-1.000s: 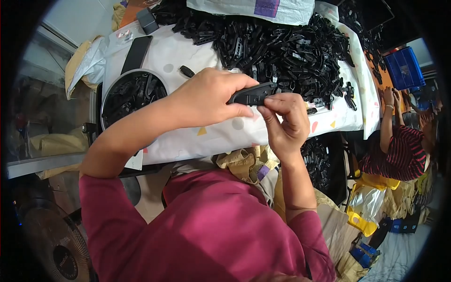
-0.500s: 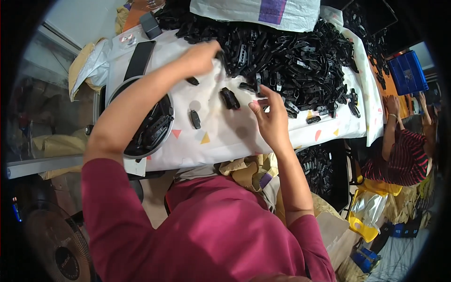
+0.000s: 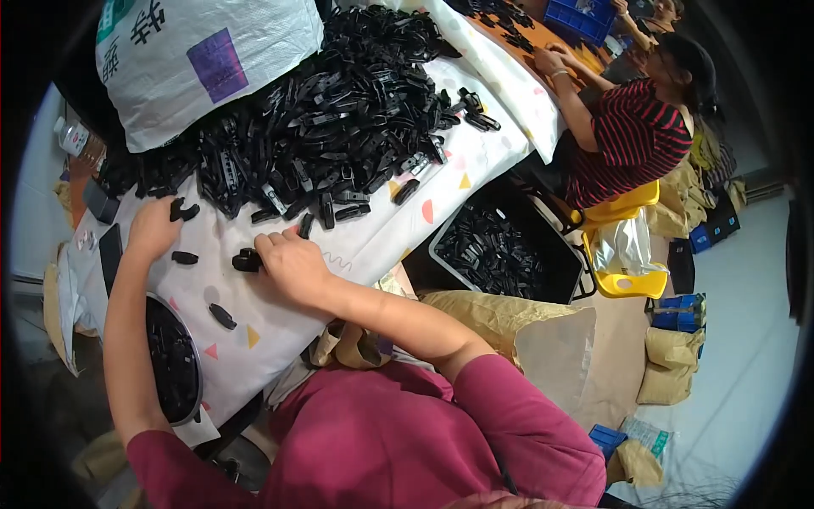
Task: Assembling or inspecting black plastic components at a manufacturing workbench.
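Note:
My left hand (image 3: 154,231) is at the left edge of a large heap of black plastic pieces (image 3: 314,127), its fingers closed on a small curved black piece (image 3: 183,210). To its right, my right hand (image 3: 290,265) rests low over the table, fingers curled around a chunky black piece (image 3: 246,260) that pokes out on the left. Another upright black piece (image 3: 305,226) stands by its knuckles. Two single pieces lie apart on the patterned white cloth: one small black piece (image 3: 185,257) between my hands, and an oval black piece (image 3: 222,316) nearer me.
A round metal bowl (image 3: 200,373) of black pieces sits beside my left forearm. Behind the heap is a white woven sack (image 3: 216,72). A black crate (image 3: 509,254) holding more pieces stands right of the table, near a yellow chair (image 3: 623,254). Beyond, a person in stripes (image 3: 636,136) works.
The view has swung to the right. My right hand, open before, has come down and closed on the chunky black piece. My left hand has drawn back slightly from the heap.

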Tool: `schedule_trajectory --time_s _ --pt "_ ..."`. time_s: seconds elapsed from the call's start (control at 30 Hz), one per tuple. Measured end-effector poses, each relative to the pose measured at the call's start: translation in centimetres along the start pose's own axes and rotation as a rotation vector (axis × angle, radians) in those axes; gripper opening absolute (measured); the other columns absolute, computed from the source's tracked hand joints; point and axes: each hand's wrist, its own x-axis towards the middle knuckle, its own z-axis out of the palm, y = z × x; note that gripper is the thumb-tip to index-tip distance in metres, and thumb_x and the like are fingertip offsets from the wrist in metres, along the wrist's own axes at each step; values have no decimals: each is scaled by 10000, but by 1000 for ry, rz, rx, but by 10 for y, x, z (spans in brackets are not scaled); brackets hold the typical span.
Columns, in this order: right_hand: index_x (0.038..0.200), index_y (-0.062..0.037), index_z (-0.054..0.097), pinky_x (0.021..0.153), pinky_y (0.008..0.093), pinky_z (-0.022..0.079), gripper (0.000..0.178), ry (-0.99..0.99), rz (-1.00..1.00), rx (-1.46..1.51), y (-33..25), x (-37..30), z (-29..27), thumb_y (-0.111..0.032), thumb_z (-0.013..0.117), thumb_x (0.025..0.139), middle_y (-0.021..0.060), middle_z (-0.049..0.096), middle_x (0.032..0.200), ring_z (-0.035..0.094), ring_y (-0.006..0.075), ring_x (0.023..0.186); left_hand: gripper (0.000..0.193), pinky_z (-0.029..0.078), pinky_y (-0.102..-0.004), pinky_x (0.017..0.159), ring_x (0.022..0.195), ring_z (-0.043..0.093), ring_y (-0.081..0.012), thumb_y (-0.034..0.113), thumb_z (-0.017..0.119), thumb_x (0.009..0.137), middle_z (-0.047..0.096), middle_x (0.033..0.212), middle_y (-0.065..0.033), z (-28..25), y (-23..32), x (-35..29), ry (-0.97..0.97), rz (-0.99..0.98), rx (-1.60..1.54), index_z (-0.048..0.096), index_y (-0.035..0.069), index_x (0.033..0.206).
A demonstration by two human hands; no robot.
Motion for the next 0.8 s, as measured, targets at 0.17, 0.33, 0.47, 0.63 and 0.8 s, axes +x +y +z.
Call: schedule_trajectory --time_s 0.17,0.33,0.47,0.63,0.8 --pt "861 -24 504 653 379 455 233 6 8 75 -2 -1 3 -135 619 692 143 547 820 559 298 764 259 439 -435 717 824 571 -391 164 609 679 600 830 -243 20 -7 13 69 -232 -110 583 -36 843" --pt "918 -43 577 679 403 446 237 14 192 413 4 -5 -8 -101 619 693 147 553 857 548 331 812 281 455 -422 720 818 595 -373 120 605 666 612 835 -236 18 -15 7 114 -323 -151 567 -57 881" --pt "783 -45 545 676 375 459 131 163 113 210 -2 -6 -12 -105 599 680 153 519 802 544 321 798 316 462 -397 643 777 603 -330 139 592 694 607 836 -218 14 -35 7 -4 -381 -328 546 -50 944" --pt "861 -30 480 534 279 490 156 51 -204 -262 10 -20 4 -99 513 725 107 490 850 547 234 772 179 475 -228 489 527 453 -62 232 531 850 462 638 18 -38 21 -32 -88 -431 -1003 491 63 892" --pt "788 -15 508 615 401 480 162 -77 -109 -51 11 -16 -4 -128 598 715 168 515 846 558 333 793 232 528 -287 655 797 615 -173 194 574 839 564 896 -58 -45 55 -56 -203 -317 -1398 476 44 988"
